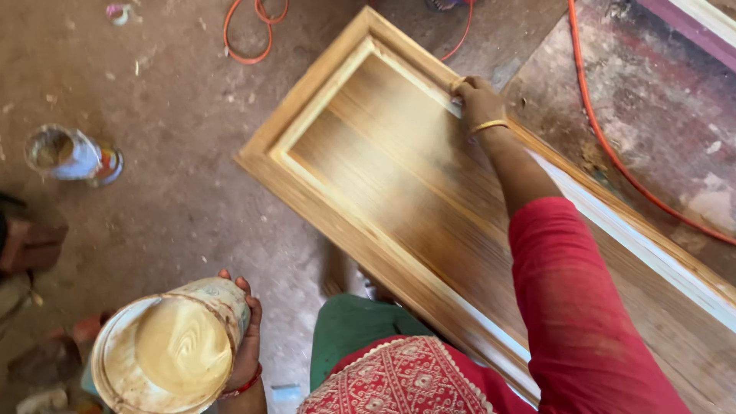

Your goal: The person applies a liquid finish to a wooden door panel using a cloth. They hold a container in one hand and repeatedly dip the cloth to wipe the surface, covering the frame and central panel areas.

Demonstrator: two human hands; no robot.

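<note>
Head view: my right hand (477, 100) pinches a small pad against the far inner moulding of the wooden door panel (399, 176). My left hand (247, 337) wraps a tin of pale polish (170, 346). Centre looks coated, I judge; near frame edges stay pale.

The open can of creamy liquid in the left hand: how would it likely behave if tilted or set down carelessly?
The can looks nearly full, so it is probably heavy for its size and quick to spill when tilted. Its smeared outside may be slippery under the left hand. On the rough floor it could tip.
</note>
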